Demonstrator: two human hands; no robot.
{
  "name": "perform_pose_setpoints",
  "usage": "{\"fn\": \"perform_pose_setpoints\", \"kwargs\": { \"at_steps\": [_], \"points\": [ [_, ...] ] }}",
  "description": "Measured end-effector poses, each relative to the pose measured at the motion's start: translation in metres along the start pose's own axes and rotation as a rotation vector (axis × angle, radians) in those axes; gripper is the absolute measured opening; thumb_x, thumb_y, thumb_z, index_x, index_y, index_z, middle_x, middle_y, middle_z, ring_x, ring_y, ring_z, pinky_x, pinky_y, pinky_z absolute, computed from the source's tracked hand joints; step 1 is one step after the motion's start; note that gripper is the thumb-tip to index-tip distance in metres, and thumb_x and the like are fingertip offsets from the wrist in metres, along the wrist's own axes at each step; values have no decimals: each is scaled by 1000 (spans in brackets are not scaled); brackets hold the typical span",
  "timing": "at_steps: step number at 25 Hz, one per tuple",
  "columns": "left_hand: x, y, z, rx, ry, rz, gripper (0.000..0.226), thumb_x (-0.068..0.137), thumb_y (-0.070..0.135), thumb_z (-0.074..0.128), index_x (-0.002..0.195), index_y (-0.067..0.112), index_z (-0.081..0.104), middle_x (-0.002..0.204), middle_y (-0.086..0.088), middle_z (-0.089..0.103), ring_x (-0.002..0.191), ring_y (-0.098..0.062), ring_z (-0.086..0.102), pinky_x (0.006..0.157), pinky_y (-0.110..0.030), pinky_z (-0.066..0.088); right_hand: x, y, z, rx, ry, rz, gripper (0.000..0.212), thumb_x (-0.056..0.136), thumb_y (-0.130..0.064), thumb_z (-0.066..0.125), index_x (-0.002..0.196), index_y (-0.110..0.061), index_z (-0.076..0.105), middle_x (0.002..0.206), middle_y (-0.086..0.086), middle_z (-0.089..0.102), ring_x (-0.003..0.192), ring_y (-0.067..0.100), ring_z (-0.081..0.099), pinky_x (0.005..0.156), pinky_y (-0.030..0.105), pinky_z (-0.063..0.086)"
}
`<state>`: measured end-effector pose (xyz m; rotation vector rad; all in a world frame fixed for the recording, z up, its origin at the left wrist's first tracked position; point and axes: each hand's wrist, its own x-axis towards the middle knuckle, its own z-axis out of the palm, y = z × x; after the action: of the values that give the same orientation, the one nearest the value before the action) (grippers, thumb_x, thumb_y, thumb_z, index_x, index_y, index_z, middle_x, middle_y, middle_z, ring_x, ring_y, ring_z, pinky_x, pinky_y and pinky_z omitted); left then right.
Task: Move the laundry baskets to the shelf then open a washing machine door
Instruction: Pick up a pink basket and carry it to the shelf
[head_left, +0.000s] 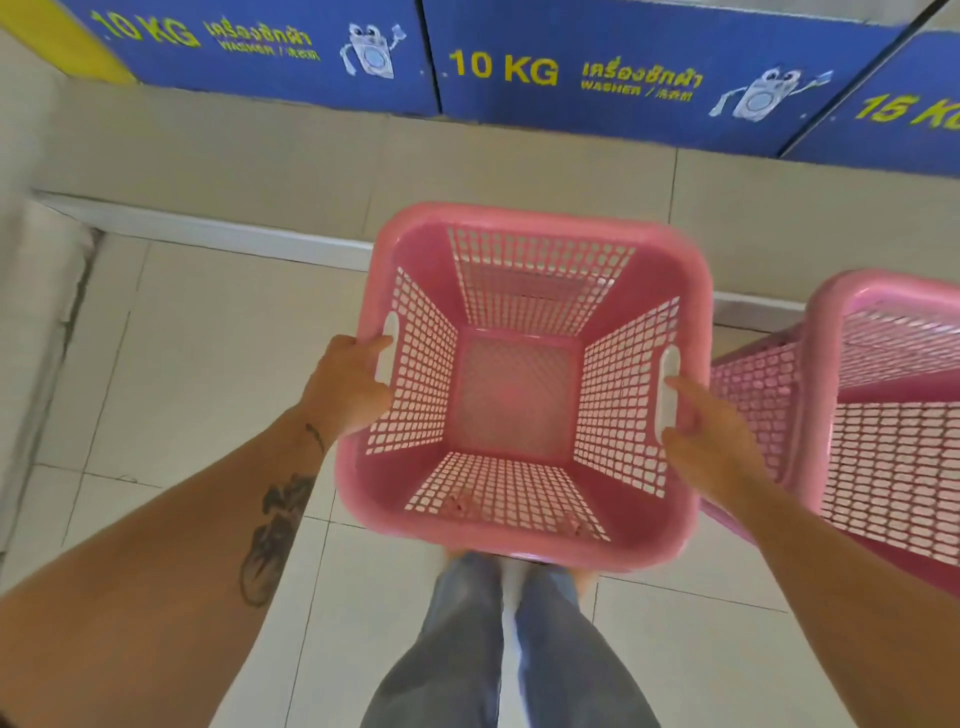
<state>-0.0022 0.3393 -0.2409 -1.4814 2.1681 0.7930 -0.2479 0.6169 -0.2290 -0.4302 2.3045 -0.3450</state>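
Head view: I hold a pink basket (524, 384) over the tiled floor (197, 332), left hand (349, 383) and right hand (707, 436) each clenched on a side handle. A second basket (883, 415) sits just right of it, blue washers (597, 67) beyond.

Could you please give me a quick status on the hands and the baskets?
Left hand and right hand each gripping a handle slot of the empty pink basket. Second pink basket close on its right. Nothing blocking.
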Motion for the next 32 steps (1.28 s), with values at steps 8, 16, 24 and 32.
{"fn": "perform_pose_setpoints", "kwargs": {
  "at_steps": [8,16,24,32],
  "points": [
    [-160,-34,-83,-99,376,-174,66,82,12,60,144,27,41,135,-11,44,100,-29,58,67,-29,48,-67,-109,-88,-39,9,-426,74,75,2,50,140,-35,48,134,5,51,107,26,60,87,39,55],
    [-400,-120,-125,-263,692,-405,66,75,17,56,137,35,43,130,-10,47,85,-30,62,69,-37,56,-228,-222,-104,-197,27,-831,64,72,-10,58,131,-35,58,123,7,63,108,28,62,90,32,46],
    [-668,-217,-50,-357,1036,-664,63,65,17,54,127,24,60,116,-3,58,85,-28,62,66,-35,51,-446,-229,-6,-317,-64,-1156,67,61,-24,49,125,-40,61,114,8,70,95,30,67,81,34,52],
    [-938,-308,79,-460,1224,-960,58,65,12,56,120,32,61,102,3,58,77,-23,58,65,-33,49,-697,-167,116,-422,-280,-1444,63,76,-16,53,133,-43,53,109,3,68,57,15,64,44,27,48]
  ]
}}
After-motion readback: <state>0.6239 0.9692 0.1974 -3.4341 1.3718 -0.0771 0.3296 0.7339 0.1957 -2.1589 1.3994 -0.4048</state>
